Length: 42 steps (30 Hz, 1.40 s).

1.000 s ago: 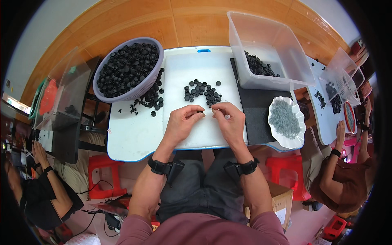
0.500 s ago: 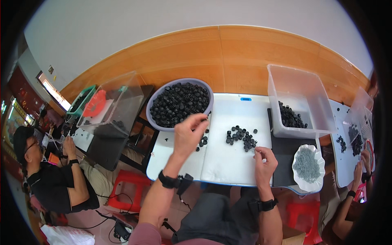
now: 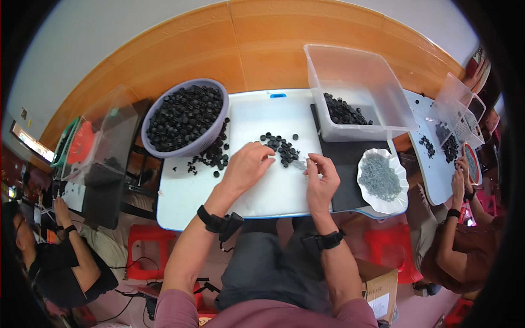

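Observation:
On the white table (image 3: pixel 262 194), my left hand (image 3: pixel 247 168) is at the near-left side of a pile of small black caps (image 3: pixel 285 150). Its fingers are bent together; whatever they may hold is hidden. My right hand (image 3: pixel 322 183) is just right of the same pile, thumb and forefinger pinched. A few tiny translucent grey pieces (image 3: pixel 299 164) show by its fingertips, too small to tell whether they are gripped. Left of my hands, a purple-grey basket (image 3: pixel 210 143) is heaped with more black caps, and others lie scattered beside it.
A clear plastic bin (image 3: pixel 355 133) holding black caps stands on a black mat (image 3: pixel 345 191) at the right. Near it sits a white scalloped dish (image 3: pixel 403 186) of small grey pieces. Co-workers sit at tables on both sides; red stools (image 3: pixel 149 249) stand below.
My left hand has come down from beside the basket to the cap pile. My right hand now has grey pieces showing at its fingertips. The whole view has shifted.

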Available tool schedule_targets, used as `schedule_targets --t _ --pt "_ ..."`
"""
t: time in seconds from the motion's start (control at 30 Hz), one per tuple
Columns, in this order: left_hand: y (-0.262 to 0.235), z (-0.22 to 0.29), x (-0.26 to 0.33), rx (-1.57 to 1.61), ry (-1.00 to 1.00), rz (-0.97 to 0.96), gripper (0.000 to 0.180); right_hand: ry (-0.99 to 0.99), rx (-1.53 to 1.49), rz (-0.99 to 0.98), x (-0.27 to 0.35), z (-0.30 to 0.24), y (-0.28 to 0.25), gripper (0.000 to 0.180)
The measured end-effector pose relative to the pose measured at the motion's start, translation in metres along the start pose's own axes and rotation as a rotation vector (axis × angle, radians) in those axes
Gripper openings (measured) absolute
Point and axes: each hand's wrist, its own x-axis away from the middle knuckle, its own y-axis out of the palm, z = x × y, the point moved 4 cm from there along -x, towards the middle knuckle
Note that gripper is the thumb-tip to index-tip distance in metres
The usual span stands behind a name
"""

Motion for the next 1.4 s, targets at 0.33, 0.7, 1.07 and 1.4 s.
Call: schedule_targets --t 0.33,0.7,1.07,1.4 --pt "0.048 0.016 0.003 -0.072 -0.151 -0.054 0.022 -0.04 0.037 -0.02 0.002 -0.005 -0.003 0.011" --pt "0.039 0.015 0.016 -0.019 -0.177 -0.029 0.02 -0.023 -0.005 0.006 0.001 -0.004 -0.004 0.009" --pt "0.045 0.018 0.022 0.008 -0.093 0.027 0.022 -0.007 -0.014 0.013 0.003 -0.002 -0.012 0.011" --pt "0.051 0.003 0.026 0.071 -0.123 0.12 0.022 -0.072 0.516 -0.241 -0.016 -0.035 -0.049 0.014"
